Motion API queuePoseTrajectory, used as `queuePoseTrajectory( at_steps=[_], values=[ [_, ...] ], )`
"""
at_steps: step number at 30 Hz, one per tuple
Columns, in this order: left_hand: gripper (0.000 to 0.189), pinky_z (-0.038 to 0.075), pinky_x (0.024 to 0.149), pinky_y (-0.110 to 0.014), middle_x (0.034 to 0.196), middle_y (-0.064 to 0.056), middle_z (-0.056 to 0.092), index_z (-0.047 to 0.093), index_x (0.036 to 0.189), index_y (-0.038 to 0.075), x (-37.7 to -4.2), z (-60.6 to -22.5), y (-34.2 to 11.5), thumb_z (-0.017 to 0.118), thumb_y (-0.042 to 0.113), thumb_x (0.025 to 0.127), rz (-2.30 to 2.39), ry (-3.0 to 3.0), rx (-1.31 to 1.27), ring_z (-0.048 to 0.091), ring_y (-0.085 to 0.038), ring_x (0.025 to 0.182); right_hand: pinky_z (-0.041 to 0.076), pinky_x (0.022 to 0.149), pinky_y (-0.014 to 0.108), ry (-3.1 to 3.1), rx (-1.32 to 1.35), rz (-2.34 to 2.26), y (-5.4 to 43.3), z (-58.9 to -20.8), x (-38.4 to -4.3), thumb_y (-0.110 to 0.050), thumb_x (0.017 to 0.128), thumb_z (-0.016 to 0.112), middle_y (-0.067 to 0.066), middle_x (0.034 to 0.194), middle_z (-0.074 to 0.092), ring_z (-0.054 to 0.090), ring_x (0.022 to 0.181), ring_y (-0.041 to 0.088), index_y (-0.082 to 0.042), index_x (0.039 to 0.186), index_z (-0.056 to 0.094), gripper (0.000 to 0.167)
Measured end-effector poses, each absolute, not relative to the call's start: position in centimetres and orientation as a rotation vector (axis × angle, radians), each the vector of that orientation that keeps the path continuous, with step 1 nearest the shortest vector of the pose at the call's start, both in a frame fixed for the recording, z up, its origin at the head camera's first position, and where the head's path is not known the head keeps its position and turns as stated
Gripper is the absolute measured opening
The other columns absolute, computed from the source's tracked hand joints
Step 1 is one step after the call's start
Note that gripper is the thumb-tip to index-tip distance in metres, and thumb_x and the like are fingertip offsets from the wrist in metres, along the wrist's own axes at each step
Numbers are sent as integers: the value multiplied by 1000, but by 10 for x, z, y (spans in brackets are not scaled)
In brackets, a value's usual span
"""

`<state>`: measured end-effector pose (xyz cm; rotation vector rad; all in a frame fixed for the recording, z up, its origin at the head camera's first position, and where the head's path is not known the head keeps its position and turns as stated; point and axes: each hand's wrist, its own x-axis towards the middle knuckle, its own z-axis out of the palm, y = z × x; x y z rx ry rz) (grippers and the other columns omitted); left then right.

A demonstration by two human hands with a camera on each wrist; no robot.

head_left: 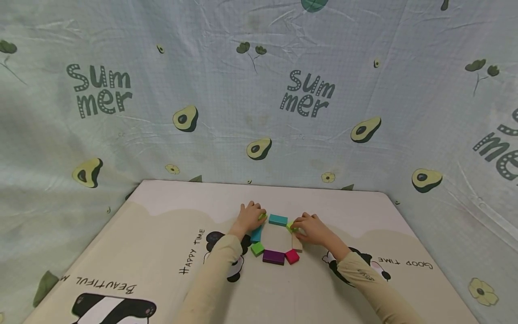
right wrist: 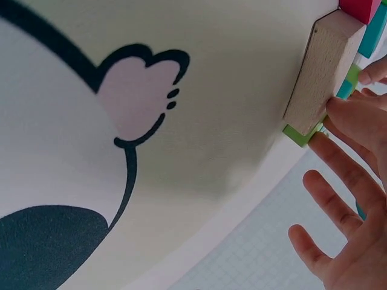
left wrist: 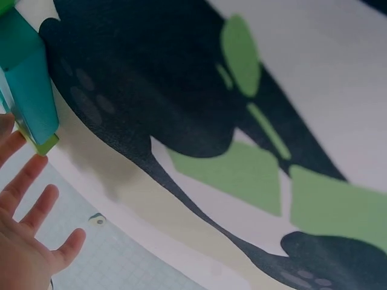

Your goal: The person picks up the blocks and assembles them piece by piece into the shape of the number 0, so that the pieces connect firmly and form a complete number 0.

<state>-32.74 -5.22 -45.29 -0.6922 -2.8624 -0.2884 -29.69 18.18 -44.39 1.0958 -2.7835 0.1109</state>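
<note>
Several coloured wooden blocks lie in a ring on the table. My left hand (head_left: 250, 218) pinches a lime green block (head_left: 263, 216) at the ring's far left corner, beside a blue block (head_left: 256, 234). At the far right corner my right hand (head_left: 314, 230) pinches another lime green block (right wrist: 295, 135) between thumb and index finger, at the end of a plain wooden block (right wrist: 323, 69). Its other fingers are spread. A teal block (head_left: 278, 220) lies between the two hands. The near side has a green block (head_left: 257, 249), a purple block (head_left: 273, 257) and a red block (head_left: 292, 256).
The light table cover (head_left: 154, 252) bears printed pandas and lettering. Behind the table's far edge hangs a pale cloth (head_left: 218, 148) with avocado prints, and it continues along both sides.
</note>
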Motion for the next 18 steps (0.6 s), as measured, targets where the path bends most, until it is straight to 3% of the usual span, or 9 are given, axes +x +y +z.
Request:
queuePoseTrajectory(
  at_steps=[18],
  values=[
    [21,37,82,-55,106,-6,63,67,101,15,-330,-454,-57,59,25,85,-365,-2869,-717,51,-26,96,37,68,38,-2798,1081,101,181,-443,-295,-21,80,66,1,100,66,49,84,18,-16,96,69,17]
  ],
)
